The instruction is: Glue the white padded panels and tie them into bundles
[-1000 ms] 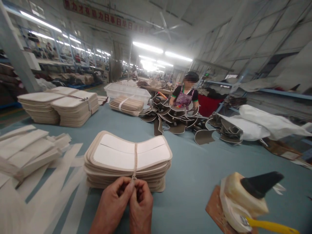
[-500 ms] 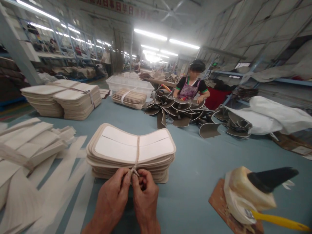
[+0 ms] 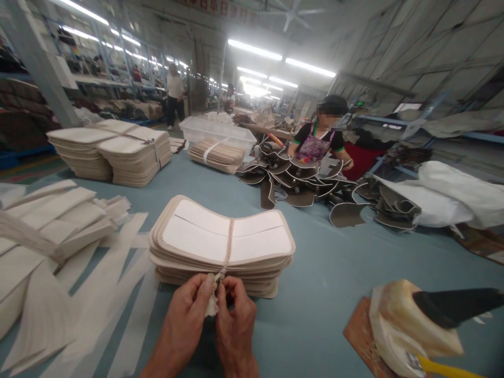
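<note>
A stack of beige, round-cornered pieces (image 3: 224,236) with white tops sits in the middle of the table, bowed down where a cloth tie (image 3: 229,239) cinches it. At the front edge of the stack, the tie comes together in a knot. My left hand (image 3: 185,315) pinches the tie's frayed end just below the knot, from the left. Close beside it, my right hand (image 3: 236,317) has its fingers closed on the tie from the right. The fingertips nearly meet and partly cover the knot.
Pale strips (image 3: 59,226) lie at left, with tied stacks (image 3: 134,152) behind. A clear bin (image 3: 216,131) and dark curved pieces (image 3: 295,178) stand farther back, near a person in an apron (image 3: 318,142). A glue container (image 3: 409,320) with a yellow-handled brush is at right.
More of the tie's frayed end now shows between my hands, hanging below the knot. The view has shifted slightly, and the person across the table has leaned to the right.
</note>
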The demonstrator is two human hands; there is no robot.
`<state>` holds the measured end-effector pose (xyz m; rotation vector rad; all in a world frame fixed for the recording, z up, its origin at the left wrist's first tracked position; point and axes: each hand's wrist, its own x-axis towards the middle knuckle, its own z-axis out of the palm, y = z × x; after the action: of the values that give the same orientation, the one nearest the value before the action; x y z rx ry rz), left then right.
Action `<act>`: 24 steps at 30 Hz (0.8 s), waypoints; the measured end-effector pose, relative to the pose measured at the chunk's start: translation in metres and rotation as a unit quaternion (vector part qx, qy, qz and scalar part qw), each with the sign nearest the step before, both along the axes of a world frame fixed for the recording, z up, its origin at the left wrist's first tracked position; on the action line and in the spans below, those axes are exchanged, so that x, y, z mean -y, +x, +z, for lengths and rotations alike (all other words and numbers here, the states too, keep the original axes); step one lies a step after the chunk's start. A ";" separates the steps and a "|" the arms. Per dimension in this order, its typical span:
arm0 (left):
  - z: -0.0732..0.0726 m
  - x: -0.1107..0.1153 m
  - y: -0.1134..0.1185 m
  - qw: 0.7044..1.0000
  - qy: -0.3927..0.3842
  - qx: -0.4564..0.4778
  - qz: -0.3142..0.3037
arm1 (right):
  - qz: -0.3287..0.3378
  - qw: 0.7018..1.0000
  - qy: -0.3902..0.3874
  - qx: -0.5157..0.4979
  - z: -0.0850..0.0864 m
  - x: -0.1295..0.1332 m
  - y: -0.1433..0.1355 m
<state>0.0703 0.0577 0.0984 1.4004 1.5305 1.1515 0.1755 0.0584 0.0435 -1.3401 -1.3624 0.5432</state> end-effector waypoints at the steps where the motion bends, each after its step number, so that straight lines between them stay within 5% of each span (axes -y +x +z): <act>1: 0.000 0.001 0.001 1.000 -0.002 0.014 -0.005 | 0.005 1.000 -0.007 -0.002 0.001 -0.001 0.001; 7: 0.000 0.011 0.009 0.999 0.033 -0.023 -0.018 | 0.040 0.998 -0.044 0.039 0.017 0.002 0.018; 12: -0.005 0.013 0.013 0.998 0.053 -0.043 -0.015 | -0.042 0.998 -0.034 0.023 0.046 0.015 0.033; 14: -0.006 0.013 0.014 0.997 0.067 -0.036 -0.017 | -0.021 0.997 -0.069 -0.012 0.053 0.014 0.032; 18: -0.007 0.014 0.014 0.994 0.096 -0.040 -0.013 | 0.058 0.983 -0.151 -0.087 0.051 0.005 0.021; 24: -0.019 0.018 0.013 0.996 0.081 -0.029 -0.039 | 0.048 0.984 -0.159 -0.070 0.057 0.002 0.022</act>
<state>0.0833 0.0401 0.0797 1.6000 1.4340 1.2192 0.1976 0.0563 0.1008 -1.4651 -1.2645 0.9349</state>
